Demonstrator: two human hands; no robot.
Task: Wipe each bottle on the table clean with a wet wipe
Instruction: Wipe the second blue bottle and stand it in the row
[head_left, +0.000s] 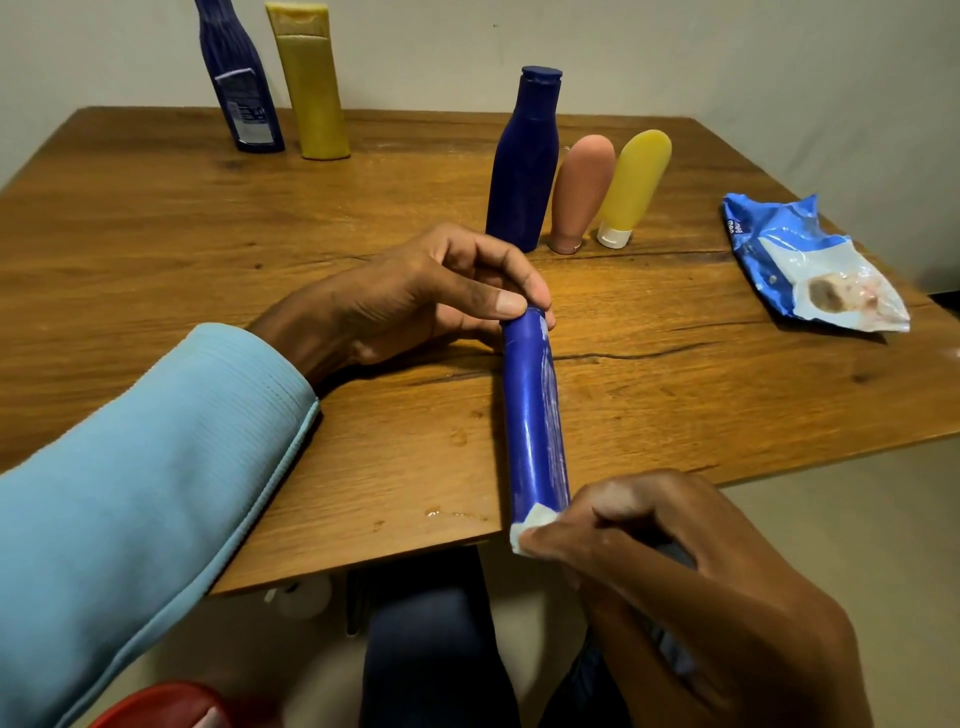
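Observation:
A long blue bottle (534, 415) lies lengthwise over the front edge of the wooden table (182, 249). My left hand (431, 296) pinches its far end between thumb and fingers. My right hand (691, 577) grips the near end with a white wet wipe (532, 522) folded round the bottle. Pale wipe streaks show along the bottle's right side. A dark blue bottle (524, 161), a brown tube (582, 192) and a yellow tube (634, 184) stand together behind my left hand. Another dark blue bottle (239, 78) and a yellow bottle (311, 83) stand at the far left.
A crumpled blue wet-wipe packet (800, 260) lies at the table's right side. A small wet spot (441, 513) sits near the front edge. A red object (166, 706) shows at the bottom left, below the table. My knees are under the table edge.

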